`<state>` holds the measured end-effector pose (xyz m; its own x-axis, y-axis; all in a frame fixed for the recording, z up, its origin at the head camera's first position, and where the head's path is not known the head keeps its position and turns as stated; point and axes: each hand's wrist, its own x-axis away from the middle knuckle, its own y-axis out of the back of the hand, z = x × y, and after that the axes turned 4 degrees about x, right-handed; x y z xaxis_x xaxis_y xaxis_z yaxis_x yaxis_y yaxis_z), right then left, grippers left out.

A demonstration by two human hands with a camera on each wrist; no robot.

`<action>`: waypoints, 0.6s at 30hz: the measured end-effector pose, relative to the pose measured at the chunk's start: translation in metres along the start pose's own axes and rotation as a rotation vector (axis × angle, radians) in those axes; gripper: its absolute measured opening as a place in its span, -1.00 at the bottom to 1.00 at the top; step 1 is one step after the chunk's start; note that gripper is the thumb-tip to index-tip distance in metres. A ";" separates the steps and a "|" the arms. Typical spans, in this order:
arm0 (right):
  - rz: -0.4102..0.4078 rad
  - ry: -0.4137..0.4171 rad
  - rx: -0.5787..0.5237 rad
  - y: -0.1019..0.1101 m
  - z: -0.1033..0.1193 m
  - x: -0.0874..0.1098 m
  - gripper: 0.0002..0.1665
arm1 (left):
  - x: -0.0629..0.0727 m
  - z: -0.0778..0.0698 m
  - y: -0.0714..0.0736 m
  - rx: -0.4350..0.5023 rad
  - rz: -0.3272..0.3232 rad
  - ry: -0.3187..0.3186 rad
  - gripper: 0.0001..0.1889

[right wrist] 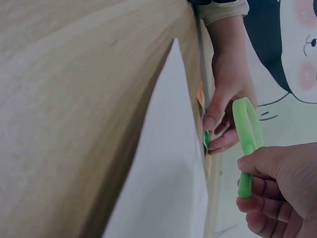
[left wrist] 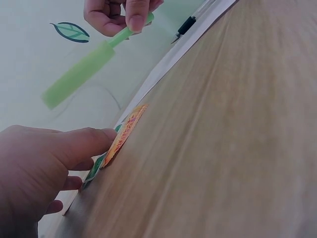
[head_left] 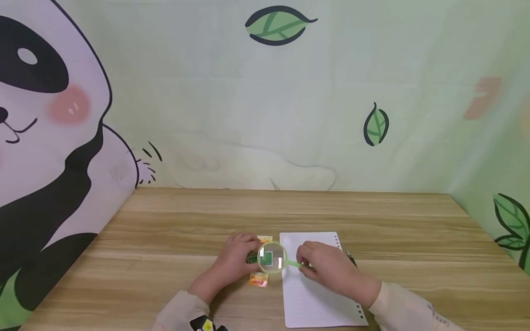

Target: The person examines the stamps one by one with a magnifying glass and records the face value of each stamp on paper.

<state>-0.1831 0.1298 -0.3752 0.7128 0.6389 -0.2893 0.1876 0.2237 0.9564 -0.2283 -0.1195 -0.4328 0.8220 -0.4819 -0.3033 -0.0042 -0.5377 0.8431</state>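
My right hand (head_left: 331, 266) pinches the handle of a light-green magnifying glass (head_left: 294, 264) between thumb and fingers. Its round lens hangs over a small green packet (head_left: 251, 259), which shows enlarged through it. The left hand (head_left: 236, 256) rests on the table, thumb and fingers at opposite edges of that packet, partly covering it. Just nearer to me lies an orange-yellow packet (head_left: 258, 280), beside the left thumb in the left wrist view. Another orange-yellow packet (head_left: 265, 239) lies beyond, partly behind the lens and fingers. In the right wrist view the magnifying glass (right wrist: 242, 126) is tilted up, clear of the table.
A white lined sheet (head_left: 314, 299) with punched holes along its right edge lies under the right hand. A dark-gripped pen (head_left: 351, 258) sits by that edge. The wooden table (head_left: 198, 207) meets a printed panda-and-leaf backdrop (head_left: 198, 92) behind and on both sides.
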 end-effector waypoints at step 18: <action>-0.004 -0.104 -0.251 0.027 -0.022 0.010 -0.89 | 0.000 -0.016 0.000 -0.028 -0.029 -0.052 -0.68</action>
<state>-0.1860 0.1583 -0.3525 0.7803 0.5618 -0.2748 0.0263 0.4095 0.9119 -0.2191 -0.1081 -0.4260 0.7911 -0.5017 -0.3499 0.0359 -0.5330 0.8454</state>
